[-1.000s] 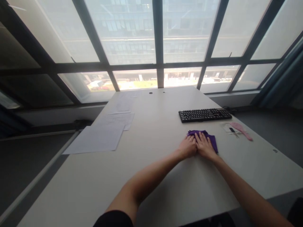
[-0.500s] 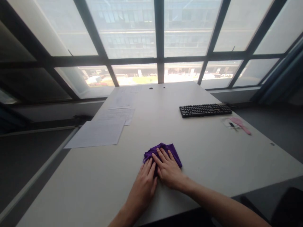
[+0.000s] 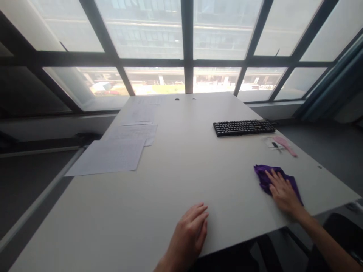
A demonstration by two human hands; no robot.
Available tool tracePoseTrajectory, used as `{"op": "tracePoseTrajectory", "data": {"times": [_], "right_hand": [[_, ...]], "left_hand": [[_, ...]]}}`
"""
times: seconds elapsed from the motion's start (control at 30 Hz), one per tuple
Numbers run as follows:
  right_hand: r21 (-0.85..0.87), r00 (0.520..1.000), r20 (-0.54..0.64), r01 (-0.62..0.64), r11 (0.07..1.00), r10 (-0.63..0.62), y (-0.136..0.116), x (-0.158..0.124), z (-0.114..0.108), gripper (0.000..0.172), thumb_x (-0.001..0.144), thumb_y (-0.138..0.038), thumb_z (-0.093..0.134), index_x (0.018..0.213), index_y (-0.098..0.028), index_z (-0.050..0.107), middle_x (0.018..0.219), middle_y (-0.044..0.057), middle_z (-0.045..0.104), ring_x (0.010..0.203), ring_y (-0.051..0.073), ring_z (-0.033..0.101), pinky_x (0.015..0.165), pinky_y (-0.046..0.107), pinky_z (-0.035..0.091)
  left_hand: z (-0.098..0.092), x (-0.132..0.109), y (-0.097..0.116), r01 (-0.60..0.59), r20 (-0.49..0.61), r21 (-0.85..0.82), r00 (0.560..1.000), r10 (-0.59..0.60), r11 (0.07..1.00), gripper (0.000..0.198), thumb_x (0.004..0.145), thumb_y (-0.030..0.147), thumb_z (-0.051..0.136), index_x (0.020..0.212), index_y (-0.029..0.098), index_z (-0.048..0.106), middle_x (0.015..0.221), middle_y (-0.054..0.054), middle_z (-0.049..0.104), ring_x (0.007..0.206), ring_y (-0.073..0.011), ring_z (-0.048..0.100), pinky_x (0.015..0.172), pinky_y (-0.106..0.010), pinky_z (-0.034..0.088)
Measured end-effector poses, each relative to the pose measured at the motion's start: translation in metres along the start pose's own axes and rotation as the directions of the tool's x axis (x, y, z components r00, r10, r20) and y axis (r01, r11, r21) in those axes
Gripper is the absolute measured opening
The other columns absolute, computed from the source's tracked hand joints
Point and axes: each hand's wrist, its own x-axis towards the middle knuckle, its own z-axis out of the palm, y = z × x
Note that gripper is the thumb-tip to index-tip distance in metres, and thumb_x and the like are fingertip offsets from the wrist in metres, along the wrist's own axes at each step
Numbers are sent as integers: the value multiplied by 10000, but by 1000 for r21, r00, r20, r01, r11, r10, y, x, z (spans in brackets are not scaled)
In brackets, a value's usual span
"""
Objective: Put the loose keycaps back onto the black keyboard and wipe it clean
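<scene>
A crumpled purple cloth [image 3: 262,183] lies on the right part of the white desk [image 3: 176,162], near its front edge. My right hand [image 3: 283,192] rests flat on top of the cloth, fingers stretched and somewhat spread, covering part of it. Well to the left, my left hand [image 3: 189,230] is low over the desk near the front edge. Its fingers are loosely bent with small gaps at the tips, and nothing shows in it. The left palm is turned away from view.
A black keyboard [image 3: 244,127] lies toward the right. Between it and the cloth are a pink hairbrush-like item [image 3: 285,145] and a small clear packet [image 3: 270,142]. Several paper sheets [image 3: 109,156] spread along the left edge. Windows stand beyond the desk; a dark chair [image 3: 338,230] is at lower right.
My right hand has slid the purple cloth from the middle to the right. My left hand has come off the cloth and shifted slightly right and nearer. The view has shifted a little.
</scene>
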Motion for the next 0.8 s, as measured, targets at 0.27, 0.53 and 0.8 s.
{"op": "tracePoseTrajectory", "data": {"times": [0.27, 0.53, 0.8], "right_hand": [[-21, 999, -19, 32, 999, -32, -152, -62, 14, 604, 1031, -313, 269, 1603, -136, 346, 1689, 157, 244, 1569, 315, 194, 1237, 596, 216], [7, 981, 57, 187, 982, -187, -234, -10, 16, 608, 1021, -253, 319, 1620, -154, 307, 1691, 146, 241, 1568, 287, 203, 1259, 553, 188], [183, 915, 20, 393, 901, -403, -314, -53, 25, 716, 993, -194, 369, 1661, -173, 111, 1710, 134, 156, 1579, 313, 139, 1258, 600, 169]], "left_hand": [[4, -14, 14, 61, 20, -50, 998, -60, 997, 329, 944, 112, 533, 1215, 186, 704, 1327, -81, 703, 1283, -233, 636, 1131, -440, 522], [-14, -23, -10, 122, -10, 35, 993, -122, 992, 363, 938, 90, 544, 1266, 169, 677, 1398, -104, 654, 1359, -254, 574, 1164, -482, 486], [-11, -54, -18, 185, -104, 73, 979, -177, 980, 599, 941, 58, 419, 1537, 119, 433, 1604, -135, 431, 1517, -245, 362, 1207, -459, 436]]}}
